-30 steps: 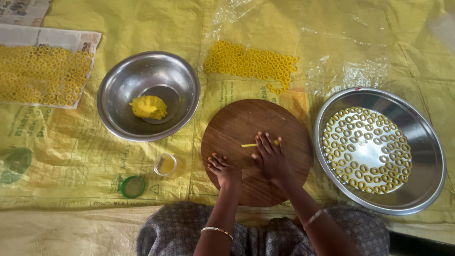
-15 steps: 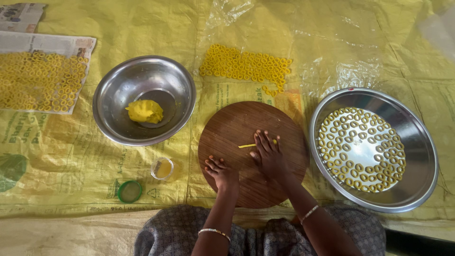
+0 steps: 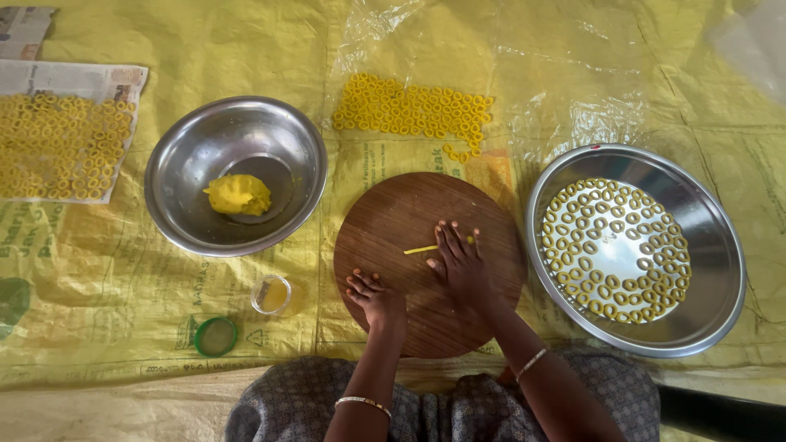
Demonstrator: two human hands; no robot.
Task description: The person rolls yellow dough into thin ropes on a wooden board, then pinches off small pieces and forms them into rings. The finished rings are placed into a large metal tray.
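Two hands rest on a round brown board [image 3: 409, 221]. The right hand [image 3: 460, 263] lies flat, fingers spread and pointing to twelve o'clock, pressing on a thin yellow dough strip [image 3: 421, 250] that pokes out at nine o'clock of the fingers; a small bit of the same dough shows at one o'clock of the fingertips. The strip is slim, pale yellow and nearly level, near the board's middle. The left hand [image 3: 374, 296] sits at seven o'clock of the right one, fingers curled loosely on the board's lower left part, holding nothing.

At nine o'clock of the board stands a steel bowl [image 3: 188, 139] with a lump [image 3: 238, 195] of yellow dough in it. At three o'clock is a wide steel tray [image 3: 712, 245] carrying many small dough rings [image 3: 616, 250]. More rings lie in a patch [image 3: 413, 108] on plastic at twelve o'clock, and another batch on newspaper [image 3: 74, 82] at far ten o'clock. A small cup [image 3: 271, 294] and a green lid [image 3: 215, 336] lie near the left hand, at nine and eight o'clock.

Since half a second ago, hands and strip hold nearly the same places; only the view has drifted slightly.
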